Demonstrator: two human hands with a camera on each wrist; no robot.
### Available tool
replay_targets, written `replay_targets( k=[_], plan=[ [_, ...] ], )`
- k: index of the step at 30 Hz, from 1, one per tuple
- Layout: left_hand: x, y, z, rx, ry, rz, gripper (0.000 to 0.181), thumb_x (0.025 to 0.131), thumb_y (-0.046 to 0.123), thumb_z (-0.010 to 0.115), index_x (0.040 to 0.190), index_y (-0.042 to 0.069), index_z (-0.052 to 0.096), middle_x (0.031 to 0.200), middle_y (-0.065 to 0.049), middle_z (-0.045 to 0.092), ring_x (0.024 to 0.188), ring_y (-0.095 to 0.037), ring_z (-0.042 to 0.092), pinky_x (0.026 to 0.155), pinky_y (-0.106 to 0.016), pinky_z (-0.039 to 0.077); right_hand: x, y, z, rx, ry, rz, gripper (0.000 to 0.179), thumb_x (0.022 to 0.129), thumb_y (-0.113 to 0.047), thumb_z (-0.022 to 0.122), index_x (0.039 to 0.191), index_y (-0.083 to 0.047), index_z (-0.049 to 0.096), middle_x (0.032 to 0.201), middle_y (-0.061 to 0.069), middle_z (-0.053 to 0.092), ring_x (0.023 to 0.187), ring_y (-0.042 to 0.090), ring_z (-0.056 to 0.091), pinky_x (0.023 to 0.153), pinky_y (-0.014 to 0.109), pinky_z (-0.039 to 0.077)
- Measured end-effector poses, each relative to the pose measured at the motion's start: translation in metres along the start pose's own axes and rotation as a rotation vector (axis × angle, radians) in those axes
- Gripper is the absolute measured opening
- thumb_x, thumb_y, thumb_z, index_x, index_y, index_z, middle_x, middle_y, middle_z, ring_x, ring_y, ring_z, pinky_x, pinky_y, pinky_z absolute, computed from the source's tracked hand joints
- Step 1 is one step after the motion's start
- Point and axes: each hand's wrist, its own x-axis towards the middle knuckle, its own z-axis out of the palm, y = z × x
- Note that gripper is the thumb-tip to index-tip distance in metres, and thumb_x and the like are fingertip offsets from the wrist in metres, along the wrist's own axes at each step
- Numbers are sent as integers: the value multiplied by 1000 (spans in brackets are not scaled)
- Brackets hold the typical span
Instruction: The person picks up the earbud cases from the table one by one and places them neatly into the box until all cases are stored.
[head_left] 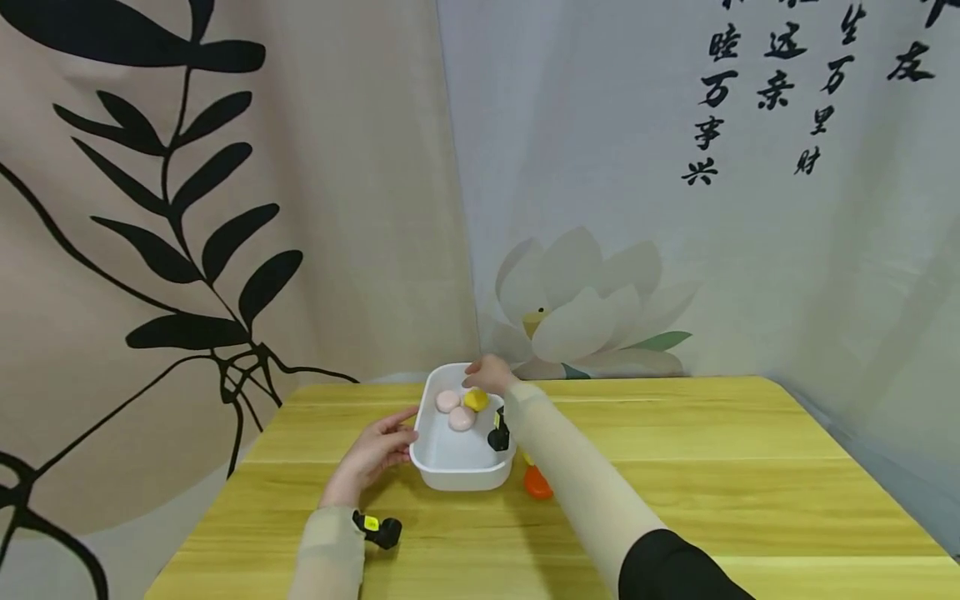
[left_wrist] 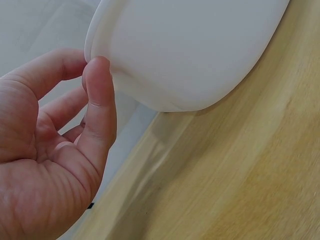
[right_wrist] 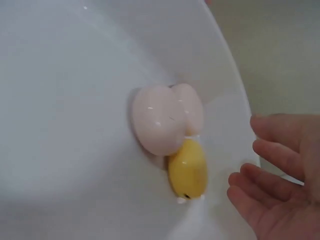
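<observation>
White tub (head_left: pixel 459 462) near the far edge of the bench (head_left: pixel 675 433), L of centre, long axis running roughly near-to-far. It sits btwn the person's hands: L hand (head_left: pixel 375 450) at its left side, thumb & index pinching the rim; R hand (head_left: pixel 489 375) at the far R corner, fingers parted & loosely bent, nothing visibly held. Inside, far end: two pink pieces (head_left: pixel 461 419) w/ a yellow piece (head_left: pixel 476 399), the latter closest to R hand. Orange thing (head_left: pixel 537 483) just R of tub, partly behind the forearm.

Black Chinese characters (head_left: pixel 785 40) on pale curtain (head_left: pixel 600 167): 睦万事兴, 远亲, 生万里财, 友.
</observation>
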Motion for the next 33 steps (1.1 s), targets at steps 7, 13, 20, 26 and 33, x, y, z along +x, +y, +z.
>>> replay_targets(
  k=[7,13,20,26,33],
  plan=[
    [2,1,-3,3,15,-9,54,93,2,59,145,2,42,102,-18,57,72,-17,57,65,-26,53,-7,-3,-28,50,-38,-114,39,88,-22,69,121,-2,66,119,11,66,112,26,58,96,38,46],
    [1,2,-6,20,17,-15,56,94,4,60,146,2,40,100,-13,56,73,-17,57,68,-27,54,-23,0,-53,89,-63,-189,42,91,-23,67,128,-3,62,124,9,63,115,25,57,94,38,48],
    [-1,1,-5,29,12,-6,56,94,4,59,146,1,40,102,-18,56,74,-18,58,68,-26,54,-43,26,-73,125,-69,-269,40,88,-16,71,125,-1,63,123,17,63,109,24,61,90,36,51],
    [1,-2,-2,18,20,-19,55,94,4,60,145,2,42,105,-21,57,75,-20,59,68,-27,54,-65,59,-82,183,-50,-309,41,86,-14,74,123,1,63,120,16,64,111,32,60,92,38,50],
    [2,-2,0,17,0,-10,55,94,4,58,146,3,41,109,-25,56,77,-21,59,70,-29,54,-86,88,-97,213,-4,-321,46,85,-16,75,126,-1,62,124,12,63,115,35,57,94,44,48]
  ],
)
